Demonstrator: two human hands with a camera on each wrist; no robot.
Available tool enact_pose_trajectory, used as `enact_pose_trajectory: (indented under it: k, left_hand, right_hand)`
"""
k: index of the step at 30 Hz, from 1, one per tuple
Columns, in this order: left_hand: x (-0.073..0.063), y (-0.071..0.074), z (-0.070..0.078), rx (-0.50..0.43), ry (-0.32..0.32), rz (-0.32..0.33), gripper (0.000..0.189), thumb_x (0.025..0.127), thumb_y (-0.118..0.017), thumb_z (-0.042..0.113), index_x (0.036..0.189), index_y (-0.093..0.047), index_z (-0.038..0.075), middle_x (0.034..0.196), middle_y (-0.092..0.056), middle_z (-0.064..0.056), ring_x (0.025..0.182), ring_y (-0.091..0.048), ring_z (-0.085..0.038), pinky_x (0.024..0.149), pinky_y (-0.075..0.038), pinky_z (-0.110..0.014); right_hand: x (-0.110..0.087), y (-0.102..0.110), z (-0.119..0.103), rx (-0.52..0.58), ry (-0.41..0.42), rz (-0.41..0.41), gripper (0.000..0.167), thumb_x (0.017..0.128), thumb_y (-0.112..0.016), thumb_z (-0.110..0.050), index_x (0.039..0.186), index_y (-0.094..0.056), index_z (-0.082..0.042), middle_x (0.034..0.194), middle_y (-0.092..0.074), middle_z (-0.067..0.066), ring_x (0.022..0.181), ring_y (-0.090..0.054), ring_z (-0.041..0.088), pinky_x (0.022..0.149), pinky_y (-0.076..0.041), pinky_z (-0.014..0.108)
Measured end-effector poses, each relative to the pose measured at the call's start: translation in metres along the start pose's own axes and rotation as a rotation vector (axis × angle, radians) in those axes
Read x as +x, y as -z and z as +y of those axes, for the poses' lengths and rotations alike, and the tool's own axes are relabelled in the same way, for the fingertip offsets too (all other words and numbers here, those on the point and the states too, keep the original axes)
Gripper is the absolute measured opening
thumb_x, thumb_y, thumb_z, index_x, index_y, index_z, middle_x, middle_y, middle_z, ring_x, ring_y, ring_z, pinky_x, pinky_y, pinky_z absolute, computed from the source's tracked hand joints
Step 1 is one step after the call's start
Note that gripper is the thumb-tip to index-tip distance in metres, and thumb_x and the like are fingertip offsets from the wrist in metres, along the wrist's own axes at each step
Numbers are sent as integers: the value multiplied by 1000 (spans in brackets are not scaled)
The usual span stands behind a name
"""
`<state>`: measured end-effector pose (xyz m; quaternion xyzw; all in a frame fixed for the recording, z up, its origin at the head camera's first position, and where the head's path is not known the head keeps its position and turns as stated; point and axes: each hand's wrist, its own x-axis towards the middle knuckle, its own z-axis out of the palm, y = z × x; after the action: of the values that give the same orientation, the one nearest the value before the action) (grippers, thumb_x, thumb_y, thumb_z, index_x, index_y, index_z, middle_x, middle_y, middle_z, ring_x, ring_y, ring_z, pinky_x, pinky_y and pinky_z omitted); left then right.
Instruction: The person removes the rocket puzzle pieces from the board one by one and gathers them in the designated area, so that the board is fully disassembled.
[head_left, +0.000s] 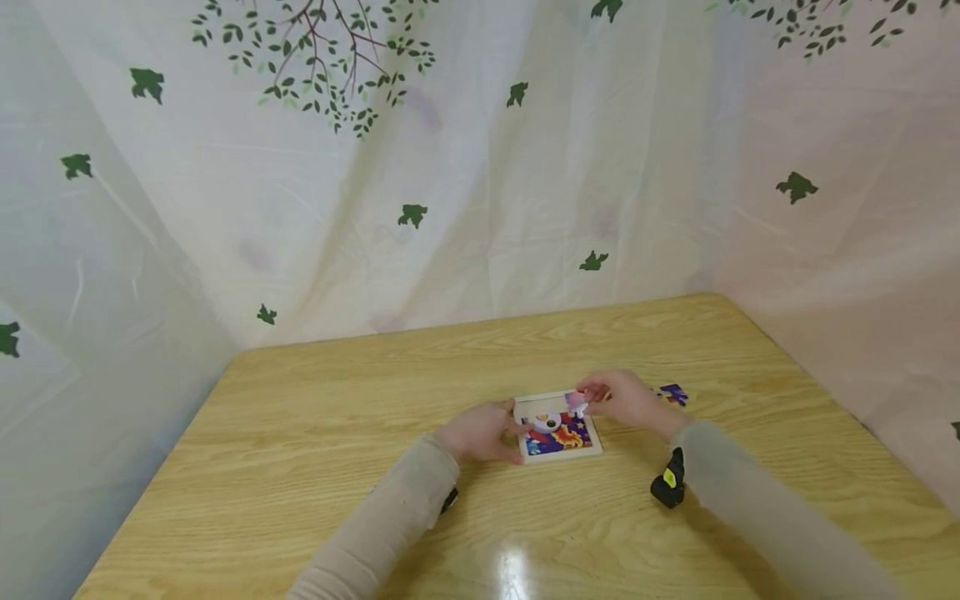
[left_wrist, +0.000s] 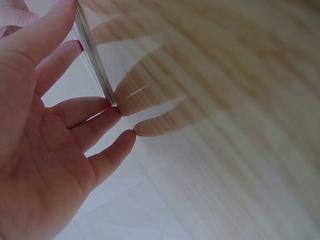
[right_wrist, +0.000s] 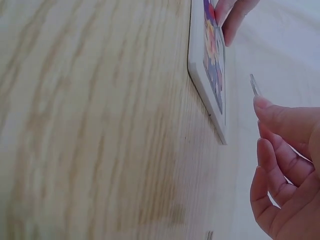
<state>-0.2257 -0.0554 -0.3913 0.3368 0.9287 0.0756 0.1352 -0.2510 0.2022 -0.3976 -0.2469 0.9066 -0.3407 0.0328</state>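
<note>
A white-rimmed jigsaw tray (head_left: 562,456) lies on the table with a colourful picture partly assembled in its front part. Its far strip shows bare board. My left hand (head_left: 482,431) holds the tray's left side, thumb by the near corner and fingertips by the far one; one finger reaches over the picture. In the left wrist view, fingertips (left_wrist: 116,107) touch the tray's edge. Above the tray's far right corner, my right hand (head_left: 624,398) pinches a puzzle piece (head_left: 576,403) between thumb and finger. The right wrist view shows this piece (right_wrist: 254,85) edge-on, raised off the tray.
Loose purple puzzle pieces (head_left: 674,393) lie right of the tray, partly hidden behind my right hand. The wooden table (head_left: 315,433) meets a leaf-patterned cloth backdrop (head_left: 465,167) at the back. Black wrist devices (head_left: 667,483) sit under the sleeves.
</note>
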Motion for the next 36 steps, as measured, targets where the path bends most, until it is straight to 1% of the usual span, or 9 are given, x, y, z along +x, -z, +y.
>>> enact_pose_trajectory:
  k: [5, 10, 13, 19, 25, 31, 36]
  left_hand:
    - [1, 1, 0, 4, 4, -5, 52, 82, -71, 38, 129, -59, 19, 147, -35, -23, 133, -43, -30, 110, -34, -33]
    - [1, 1, 0, 3, 18, -9, 52, 82, -71, 39, 129, -59, 21, 147, -35, -23, 132, -44, -29, 110, -34, -33]
    - [1, 1, 0, 3, 26, -10, 52, 82, -71, 39, 129, -58, 21, 148, -34, -22, 133, -43, -29, 110, -34, -33]
    - [1, 0, -1, 18, 12, -5, 52, 83, -70, 39, 130, -57, 20, 147, -35, -22, 134, -41, -30, 111, -33, -34]
    - [0, 0, 0, 4, 22, -10, 52, 83, -70, 38, 130, -57, 20, 148, -34, -22, 134, -41, -30, 111, -33, -34]
    - [0, 0, 0, 2, 17, -10, 52, 83, -70, 38, 130, -58, 20, 148, -34, -23, 134, -42, -30, 111, -34, -34]
    - [0, 0, 0, 6, 14, -6, 52, 83, -70, 38, 130, -58, 20, 148, -34, -23, 134, -41, -30, 111, -33, -34]
  right_hand:
    - [-3, 6, 7, -42, -6, -13, 27, 81, -72, -6, 107, -67, 3, 86, -65, 3, 82, -59, 16, 70, -48, 27]
    - [-6, 11, 12, -69, -36, -17, 28, 82, -72, -8, 108, -67, 1, 89, -65, 3, 85, -59, 17, 72, -49, 31]
    - [-8, 12, 14, -88, -45, -8, 30, 81, -73, -10, 108, -67, 1, 90, -66, 4, 86, -60, 19, 74, -50, 34]
    - [-13, 18, 17, -103, -79, 18, 33, 81, -74, -15, 109, -67, 0, 96, -66, 8, 89, -60, 22, 75, -51, 38]
    - [-14, 24, 25, -110, -75, 35, 32, 81, -74, -13, 109, -67, 1, 99, -66, 12, 89, -60, 26, 73, -52, 39]
    - [-16, 26, 33, -112, -74, 54, 31, 78, -76, -11, 105, -68, 3, 97, -66, 14, 88, -61, 28, 74, -51, 40]
    - [-17, 27, 35, -100, -89, 62, 31, 78, -76, -11, 104, -68, 3, 99, -66, 16, 88, -60, 28, 70, -51, 37]
